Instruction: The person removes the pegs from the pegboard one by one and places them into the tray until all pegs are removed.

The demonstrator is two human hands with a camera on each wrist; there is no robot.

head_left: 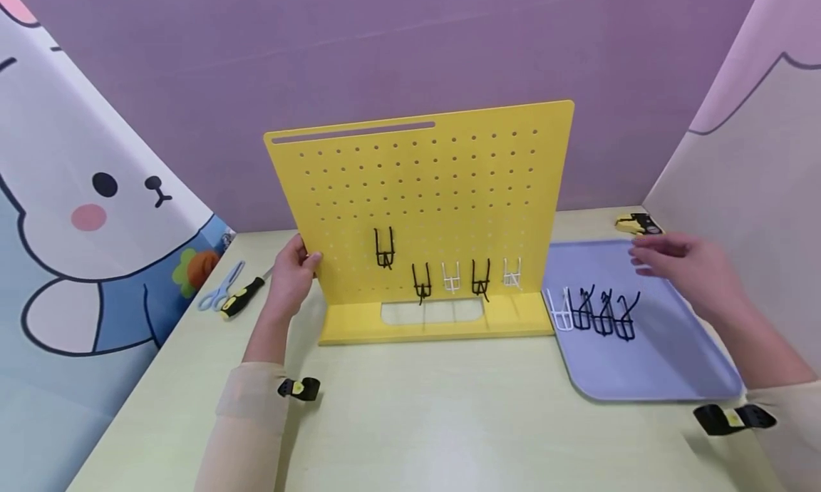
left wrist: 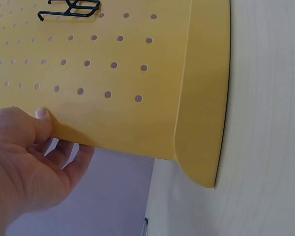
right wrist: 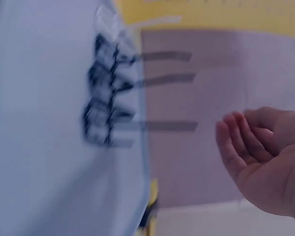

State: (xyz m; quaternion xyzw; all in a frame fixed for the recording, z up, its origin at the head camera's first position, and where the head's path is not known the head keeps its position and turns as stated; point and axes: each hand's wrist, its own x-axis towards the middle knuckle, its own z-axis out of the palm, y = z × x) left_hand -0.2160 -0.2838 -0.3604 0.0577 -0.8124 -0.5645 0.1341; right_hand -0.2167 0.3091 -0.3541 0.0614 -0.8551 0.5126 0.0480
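A yellow pegboard (head_left: pixel 420 228) stands upright on its base. At its left edge my left hand (head_left: pixel 291 278) grips it, thumb on the front face and fingers behind, as the left wrist view (left wrist: pixel 24 157) shows. Black wire hooks (head_left: pixel 385 255) and white wire hooks (head_left: pixel 452 282) hang on the lower half. My right hand (head_left: pixel 683 271) is above the lilac tray (head_left: pixel 667 367) with fingers loosely bent and nothing held. On the tray, a white hook (head_left: pixel 563 321) and several black hooks (head_left: pixel 603 321) lie in a row, blurred in the right wrist view.
Left of the board lie blue-handled scissors (head_left: pixel 221 290) and a yellow-black screwdriver (head_left: pixel 242 298), close to my left forearm. A yellow-black tool (head_left: pixel 638 224) sits behind the tray. A purple wall (head_left: pixel 410 57) rises behind the table, with printed panels at both sides.
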